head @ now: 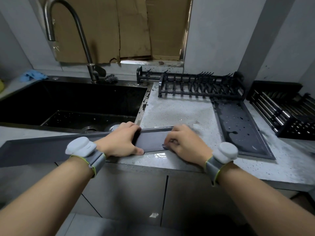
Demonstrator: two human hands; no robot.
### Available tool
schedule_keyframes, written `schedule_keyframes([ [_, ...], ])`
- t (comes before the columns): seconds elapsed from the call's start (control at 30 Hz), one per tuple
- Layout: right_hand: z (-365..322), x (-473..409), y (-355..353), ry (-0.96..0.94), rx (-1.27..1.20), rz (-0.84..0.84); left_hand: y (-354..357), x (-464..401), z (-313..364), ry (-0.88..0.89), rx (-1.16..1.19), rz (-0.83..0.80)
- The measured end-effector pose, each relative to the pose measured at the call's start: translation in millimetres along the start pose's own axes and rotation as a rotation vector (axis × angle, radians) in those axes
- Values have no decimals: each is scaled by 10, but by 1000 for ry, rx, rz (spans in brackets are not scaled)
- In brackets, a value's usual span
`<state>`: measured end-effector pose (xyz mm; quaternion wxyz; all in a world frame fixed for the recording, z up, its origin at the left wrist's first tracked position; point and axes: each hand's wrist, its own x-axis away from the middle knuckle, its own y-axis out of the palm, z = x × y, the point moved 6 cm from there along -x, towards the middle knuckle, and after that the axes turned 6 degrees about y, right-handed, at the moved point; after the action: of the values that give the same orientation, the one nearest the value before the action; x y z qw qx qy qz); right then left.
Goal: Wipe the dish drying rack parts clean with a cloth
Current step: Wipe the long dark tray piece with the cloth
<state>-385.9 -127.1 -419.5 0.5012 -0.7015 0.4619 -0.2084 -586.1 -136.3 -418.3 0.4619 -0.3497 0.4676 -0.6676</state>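
Hands [119,140] [185,143] grip long grey tray [150,139] (wet countertop [179,113]).

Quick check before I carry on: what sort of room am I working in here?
Most likely a home kitchen, at the counter beside the sink. A curved tap stands over it, and a black dish rack and wet drip tray lie on the speckled counter.
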Motion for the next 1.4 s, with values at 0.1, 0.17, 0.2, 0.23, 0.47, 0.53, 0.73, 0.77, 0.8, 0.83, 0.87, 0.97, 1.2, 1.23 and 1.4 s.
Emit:
schedule_keyframes([
  [0.1, 246, -7, -175, 82, 64, -12, -2, 0, -2, -2, 6, -4],
  [0.17, 223, -34, -195, 87, 88, -4, 1, 1, 5, -5, 10, -6],
  [0.2, 164, -51, -213, 82, 58, 39, 5, 1, 11, -6, 11, -6],
  [0.23, 106, -87, -246, 82, -12, 104, 5, 4, 15, -6, 13, -5],
  [0.47, -182, -521, -102, 106, -286, 213, -9, 8, 31, -13, 6, -8],
  [0.53, -216, -573, 116, 61, -142, 150, 0, 9, 25, -11, 12, -2],
  [0.73, -228, -509, 238, -115, 149, 134, 9, 22, 7, 0, 38, 14],
  [0.77, -174, -486, 196, -117, 170, 131, 8, 23, 6, 2, 42, 13],
  [0.8, -81, -471, 143, -102, 195, 130, 8, 25, 5, 3, 46, 13],
  [0.83, 35, -453, 74, -73, 220, 128, 6, 26, 6, 4, 48, 13],
  [0.87, 156, -432, 0, -35, 235, 126, 5, 30, 4, 4, 48, 12],
  [0.97, 396, -413, -169, 57, 251, 90, 3, 22, 8, 7, 40, 9],
  [1.2, -104, -571, -33, -38, 126, 243, -3, 15, 14, 4, 37, 7],
  [1.23, -166, -578, 40, -62, 107, 247, 1, 5, 16, 5, 34, 5],
  [1.4, -224, -577, 247, -143, 120, 162, 9, 7, -8, 6, 43, 12],
])
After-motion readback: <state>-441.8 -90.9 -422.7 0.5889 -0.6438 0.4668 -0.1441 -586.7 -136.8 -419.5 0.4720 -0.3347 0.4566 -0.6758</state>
